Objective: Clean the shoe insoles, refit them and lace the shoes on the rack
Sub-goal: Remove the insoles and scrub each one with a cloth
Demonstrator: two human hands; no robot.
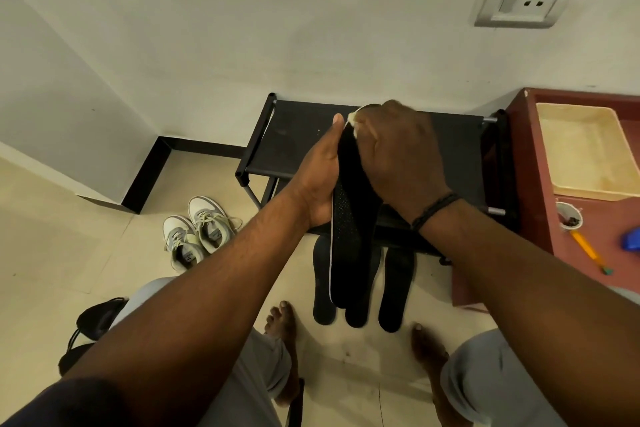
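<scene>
Gripping a black insole (346, 218) from its left edge, left hand (320, 180) has fingers wrapped behind it, thumb up along the side. Right hand (394, 156) is curled over the insole's top end, pinching a small white cloth (353, 121); most of the cloth is hidden under the fingers. Insole surface is perforated, with a pale rim, and is held upright in front of the black shoe rack (301, 142). Below the rack, three more black insoles (394, 288) lie on the beige tiled floor (69, 253). Grey laced sneakers (197, 236) sit left of the rack. A red-brown table (530, 184) right of the rack is cut off by the frame. Wall behind the rack is plain white.
</scene>
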